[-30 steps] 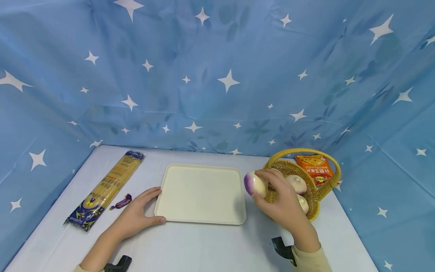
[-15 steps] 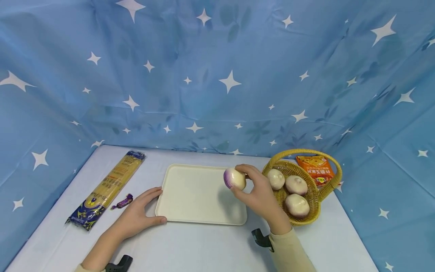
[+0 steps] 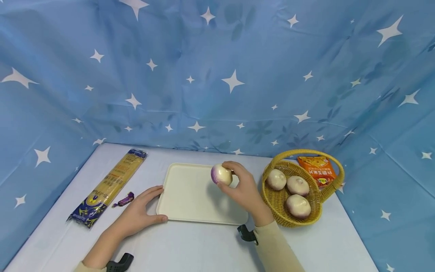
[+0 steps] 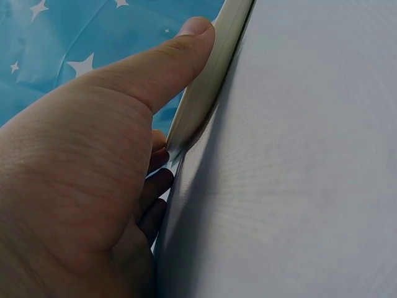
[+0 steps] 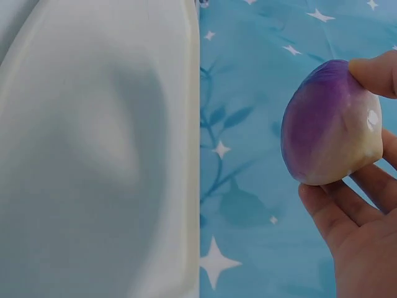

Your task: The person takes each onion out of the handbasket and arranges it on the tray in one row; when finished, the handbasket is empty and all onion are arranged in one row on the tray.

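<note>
My right hand (image 3: 245, 192) pinches a white and purple turnip (image 3: 221, 175) between thumb and fingers. It hangs over the right half of the cream tray (image 3: 187, 200), and a soft shadow falls on the tray below. In the right wrist view the purple side of the turnip (image 5: 316, 127) faces the tray (image 5: 189, 155). My left hand (image 3: 138, 214) rests at the tray's left end, thumb at the near corner and fingers along the side. The left wrist view shows the thumb stretched along the tray's rim (image 4: 214, 71).
Right of the tray stands a wicker basket (image 3: 276, 215) with a tall handle, holding several more turnips (image 3: 297, 186). An orange snack bag (image 3: 317, 170) lies behind it. On the left are a spaghetti packet (image 3: 110, 185) and a purple-wrapped candy (image 3: 124, 199).
My right hand has carried the turnip leftward from the basket to above the tray. My left hand stays at the tray's left end.
</note>
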`<state>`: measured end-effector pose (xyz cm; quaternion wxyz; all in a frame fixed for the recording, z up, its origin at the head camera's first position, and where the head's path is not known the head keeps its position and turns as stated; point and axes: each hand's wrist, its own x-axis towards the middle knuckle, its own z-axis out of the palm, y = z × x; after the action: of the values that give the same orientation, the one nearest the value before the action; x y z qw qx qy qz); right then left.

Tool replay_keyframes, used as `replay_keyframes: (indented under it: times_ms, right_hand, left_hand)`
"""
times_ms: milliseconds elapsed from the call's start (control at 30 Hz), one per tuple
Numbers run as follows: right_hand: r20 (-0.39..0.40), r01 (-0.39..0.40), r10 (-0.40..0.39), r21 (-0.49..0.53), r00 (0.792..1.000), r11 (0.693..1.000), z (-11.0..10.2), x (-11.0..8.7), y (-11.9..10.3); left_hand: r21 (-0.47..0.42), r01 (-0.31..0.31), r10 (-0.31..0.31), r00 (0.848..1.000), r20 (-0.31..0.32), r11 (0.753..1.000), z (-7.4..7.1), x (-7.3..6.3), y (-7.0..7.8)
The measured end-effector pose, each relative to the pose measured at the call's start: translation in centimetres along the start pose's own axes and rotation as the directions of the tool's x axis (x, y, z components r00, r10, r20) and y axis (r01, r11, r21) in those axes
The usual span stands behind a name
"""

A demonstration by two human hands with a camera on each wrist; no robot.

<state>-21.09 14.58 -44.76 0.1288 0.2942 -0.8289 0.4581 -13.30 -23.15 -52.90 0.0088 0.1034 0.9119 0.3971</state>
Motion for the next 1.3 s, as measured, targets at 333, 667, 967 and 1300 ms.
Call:
replay_keyframes:
  times_ms: [333,667,967,1300]
  right_hand:
    - [0.008,-0.014,0.014,0.042,1.0,0.999,2.7,1.1,0.2]
    - [0.059,-0.065,0.06,0.091,0.996,0.994,5.6,2.3,-0.6]
    - [0.09,-0.056,0.046,0.116,0.995,0.992,7.3,3.6,-1.7]
    - [0.123,-0.04,0.026,0.11,0.992,0.993,9.1,5.0,-2.3]
  left_hand:
    - [-0.004,-0.006,0.006,1.0,0.0,1.0,0.1,0.1,-0.1]
    - [0.006,-0.013,0.013,1.0,-0.003,1.0,0.0,0.0,-0.1]
    - [-0.008,-0.008,0.008,1.0,0.0,1.0,0.1,0.1,0.0]
    - [-0.003,-0.014,0.014,1.0,-0.005,1.0,0.0,0.0,0.0]
